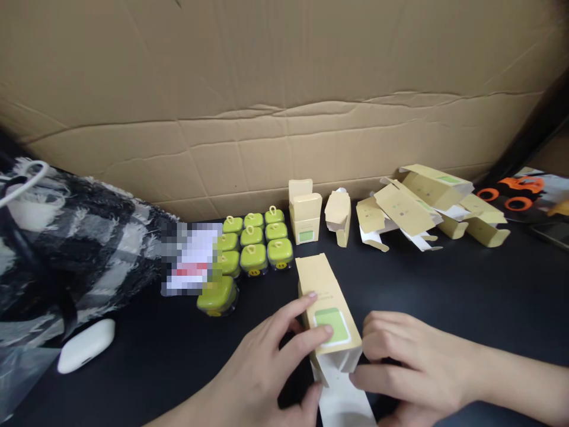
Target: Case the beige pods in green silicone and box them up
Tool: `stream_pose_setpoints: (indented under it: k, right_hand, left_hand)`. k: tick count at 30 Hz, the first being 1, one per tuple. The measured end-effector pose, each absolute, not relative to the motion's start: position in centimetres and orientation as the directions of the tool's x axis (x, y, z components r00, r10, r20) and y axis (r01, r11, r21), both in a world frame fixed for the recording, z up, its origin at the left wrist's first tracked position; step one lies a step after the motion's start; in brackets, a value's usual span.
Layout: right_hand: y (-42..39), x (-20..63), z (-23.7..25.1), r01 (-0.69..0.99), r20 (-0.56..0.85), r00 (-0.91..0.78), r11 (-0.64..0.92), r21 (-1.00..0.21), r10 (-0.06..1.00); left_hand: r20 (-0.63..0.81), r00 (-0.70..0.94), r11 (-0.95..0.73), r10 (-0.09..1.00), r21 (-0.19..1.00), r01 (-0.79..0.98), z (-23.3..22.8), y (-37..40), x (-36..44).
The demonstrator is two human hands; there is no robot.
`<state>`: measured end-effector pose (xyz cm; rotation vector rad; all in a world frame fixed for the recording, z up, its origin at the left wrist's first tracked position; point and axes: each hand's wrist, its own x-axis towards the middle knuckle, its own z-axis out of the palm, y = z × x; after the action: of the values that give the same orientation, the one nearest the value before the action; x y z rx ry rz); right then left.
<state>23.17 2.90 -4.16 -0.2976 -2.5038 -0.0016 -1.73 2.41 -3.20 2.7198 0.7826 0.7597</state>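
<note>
A small cream-yellow cardboard box (pixel 318 276) with a green square printed on it lies on the black table, its open end towards me. A long white inner flap (pixel 344 403) extends from that end. My left hand (pixel 275 350) grips the box from the left, two fingers on its printed face and the thumb by the open end. On the other side, my right hand (pixel 413 359) is curled with its fingertips at the edge of the opening and flap; part of its grip is hidden. Behind the box stand rows of small clear containers with green lids (pixel 253 256).
A closed yellow box (pixel 306 228) stands behind, beside another box (pixel 338 213). Several open boxes (pixel 404 207) are heaped at right, near an orange toy vehicle (pixel 515 193). At left are a white earbud case (pixel 86 346) and a checked fabric (pixel 98 237). Cardboard (pixel 284 71) walls the back.
</note>
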Motion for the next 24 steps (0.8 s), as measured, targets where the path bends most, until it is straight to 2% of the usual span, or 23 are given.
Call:
stream_pose_setpoints:
  k: [4,9,15,20,24]
  right_hand:
    - [2.9,23.3,-3.7,0.192,0.535,-0.815,0.975,-0.112,0.222]
    - [2.6,23.1,-3.5,0.176,0.559,-0.798,0.975,-0.14,0.224]
    - [2.2,23.1,-3.0,0.176,0.517,-0.802,0.945,-0.275,0.299]
    - [2.0,23.1,-2.7,0.141,0.563,-0.8,0.978,-0.156,0.205]
    - [2.0,23.2,-2.9,0.208,0.592,-0.765,0.967,-0.149,0.255]
  left_hand:
    - [0.47,0.696,-0.839,0.543,0.348,0.419,-3.2,2.6,-1.7]
    - [0.499,0.681,-0.842,0.537,0.367,0.395,-3.2,2.9,-1.8]
    - [0.487,0.694,-0.847,0.529,0.351,0.4,-3.3,3.1,-1.8]
    - [0.486,0.678,-0.83,0.551,0.403,0.385,-2.7,2.9,-1.7]
    - [0.48,0.663,-0.808,0.575,0.462,0.366,-2.8,2.6,-1.9]
